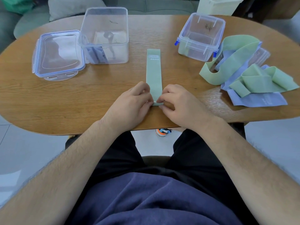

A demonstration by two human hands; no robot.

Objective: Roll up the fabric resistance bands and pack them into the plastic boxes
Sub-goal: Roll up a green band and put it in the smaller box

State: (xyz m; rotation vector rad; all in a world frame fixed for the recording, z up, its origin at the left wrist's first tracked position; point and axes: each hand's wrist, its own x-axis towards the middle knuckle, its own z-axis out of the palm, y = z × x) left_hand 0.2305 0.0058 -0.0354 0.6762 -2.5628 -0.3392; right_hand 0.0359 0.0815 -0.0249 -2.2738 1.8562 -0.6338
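- green band (153, 73) laid flat and straight on the table (73, 101), near end toward the body, probably so that the roll starts even;
- left hand (134, 101) and right hand (177, 103) pinching that near end from both sides, fingers curled on the first small fold;
- tall box (103, 36) and smaller box (201, 36) standing open behind, lid (58, 54) set aside, ready for packing;
- loose pile of green and purple bands (246, 70) waiting at right.

Looks like someone's living room tbh: an oval wood-grain table (81, 101) with a grey-green sofa (155, 7) right behind it, a pale cushion (71, 7) past the table's far left end, and pale floor tiles (24, 151) below its near edge
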